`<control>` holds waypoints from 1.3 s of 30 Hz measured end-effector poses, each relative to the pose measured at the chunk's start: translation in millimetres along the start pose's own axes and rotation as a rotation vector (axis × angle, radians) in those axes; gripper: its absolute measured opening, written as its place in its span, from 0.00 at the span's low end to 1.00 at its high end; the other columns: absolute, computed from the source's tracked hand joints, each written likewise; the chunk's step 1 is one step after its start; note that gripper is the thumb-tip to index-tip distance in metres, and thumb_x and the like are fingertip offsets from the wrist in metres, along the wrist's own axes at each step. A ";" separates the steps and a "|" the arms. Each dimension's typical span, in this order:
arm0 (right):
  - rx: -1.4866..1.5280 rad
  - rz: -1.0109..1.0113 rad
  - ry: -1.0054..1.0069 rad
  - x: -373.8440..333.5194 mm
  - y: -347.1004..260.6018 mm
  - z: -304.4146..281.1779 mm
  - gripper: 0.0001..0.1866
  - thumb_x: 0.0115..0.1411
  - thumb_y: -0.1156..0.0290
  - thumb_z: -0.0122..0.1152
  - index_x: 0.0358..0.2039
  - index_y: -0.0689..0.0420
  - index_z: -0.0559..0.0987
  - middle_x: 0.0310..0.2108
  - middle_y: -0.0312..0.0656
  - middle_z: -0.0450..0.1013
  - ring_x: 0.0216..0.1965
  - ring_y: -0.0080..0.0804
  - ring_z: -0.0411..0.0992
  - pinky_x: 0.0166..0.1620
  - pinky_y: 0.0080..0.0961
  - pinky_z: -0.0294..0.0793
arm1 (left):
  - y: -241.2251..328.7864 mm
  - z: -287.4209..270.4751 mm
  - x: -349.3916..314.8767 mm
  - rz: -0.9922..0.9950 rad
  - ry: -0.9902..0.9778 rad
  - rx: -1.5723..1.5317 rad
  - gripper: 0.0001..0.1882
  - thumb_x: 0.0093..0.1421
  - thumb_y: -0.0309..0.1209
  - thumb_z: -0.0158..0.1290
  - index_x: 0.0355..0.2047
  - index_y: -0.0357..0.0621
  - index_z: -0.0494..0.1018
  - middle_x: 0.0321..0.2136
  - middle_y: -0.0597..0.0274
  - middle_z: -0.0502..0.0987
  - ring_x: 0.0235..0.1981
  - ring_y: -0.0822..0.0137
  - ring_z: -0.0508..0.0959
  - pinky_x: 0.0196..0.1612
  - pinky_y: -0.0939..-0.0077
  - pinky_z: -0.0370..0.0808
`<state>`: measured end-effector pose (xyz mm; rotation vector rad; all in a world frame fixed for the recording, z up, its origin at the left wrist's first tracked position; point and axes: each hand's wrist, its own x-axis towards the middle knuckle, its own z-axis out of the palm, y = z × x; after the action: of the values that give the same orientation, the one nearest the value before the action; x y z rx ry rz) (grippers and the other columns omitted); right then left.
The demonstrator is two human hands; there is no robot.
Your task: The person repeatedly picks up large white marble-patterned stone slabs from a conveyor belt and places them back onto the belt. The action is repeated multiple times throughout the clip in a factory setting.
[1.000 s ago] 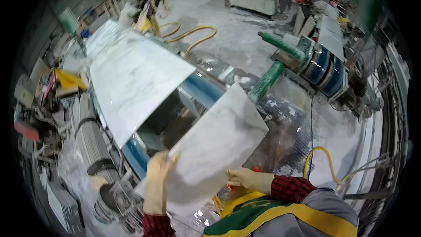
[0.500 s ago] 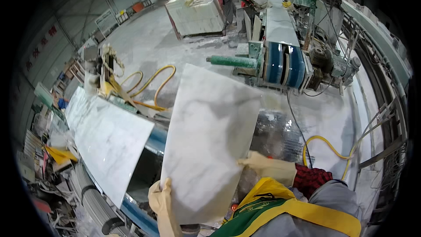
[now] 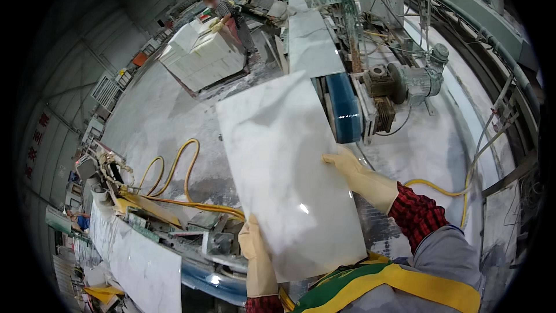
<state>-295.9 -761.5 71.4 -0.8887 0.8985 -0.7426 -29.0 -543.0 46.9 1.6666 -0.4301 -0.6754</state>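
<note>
A white marble-like slab [image 3: 284,168], rectangular with faint grey veins and a shiny surface, is held in front of me by its two long edges. My left hand [image 3: 255,249], in a cream glove, grips the near part of its left edge. On the right edge, farther up, my right hand [image 3: 350,171] in a matching glove is closed, its fingers partly hidden behind the slab. The slab's far end appears beside the near end of a conveyor with a blue belt [image 3: 346,107]; I cannot tell if they touch.
Another white slab [image 3: 136,258] lies on the left conveyor, whose blue belt [image 3: 214,284] shows. Yellow hoses [image 3: 191,168] loop beyond it. A motor [image 3: 420,81] stands right of the far conveyor, which carries a slab [image 3: 313,40]. A co-worker [image 3: 229,14] leans over stacked slabs [image 3: 202,58].
My view has swung rightward. The held slab has left the left conveyor's side, turned, and come near the far conveyor's end. Both hands have kept hold of it.
</note>
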 end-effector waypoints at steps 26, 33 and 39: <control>-0.074 0.124 0.363 85.6 24.8 -155.5 0.30 0.75 0.50 0.62 0.61 0.66 0.79 0.51 0.42 0.83 0.52 0.31 0.81 0.48 0.32 0.81 | 3.0 202.4 136.1 -0.107 -0.471 0.740 0.37 0.75 0.61 0.40 0.61 0.42 0.81 0.54 0.44 0.85 0.57 0.41 0.82 0.60 0.52 0.75; 0.042 0.217 0.330 16.7 45.6 -119.3 0.22 0.77 0.60 0.60 0.63 0.61 0.80 0.55 0.44 0.82 0.54 0.38 0.81 0.58 0.34 0.80 | -36.9 217.3 191.9 -0.147 -0.522 0.727 0.38 0.74 0.63 0.41 0.64 0.48 0.79 0.58 0.46 0.83 0.60 0.43 0.81 0.63 0.51 0.74; 0.119 0.149 0.317 12.8 144.7 -156.9 0.26 0.75 0.58 0.64 0.65 0.62 0.78 0.58 0.41 0.81 0.55 0.34 0.80 0.59 0.35 0.79 | -10.3 241.6 201.0 -0.039 -0.586 0.686 0.36 0.75 0.60 0.40 0.63 0.45 0.79 0.57 0.44 0.83 0.61 0.42 0.80 0.64 0.52 0.73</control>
<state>-404.4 -759.3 -112.8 -0.6001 1.1750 -0.8110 -32.3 -848.5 -27.8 2.0965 -1.1478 -1.1353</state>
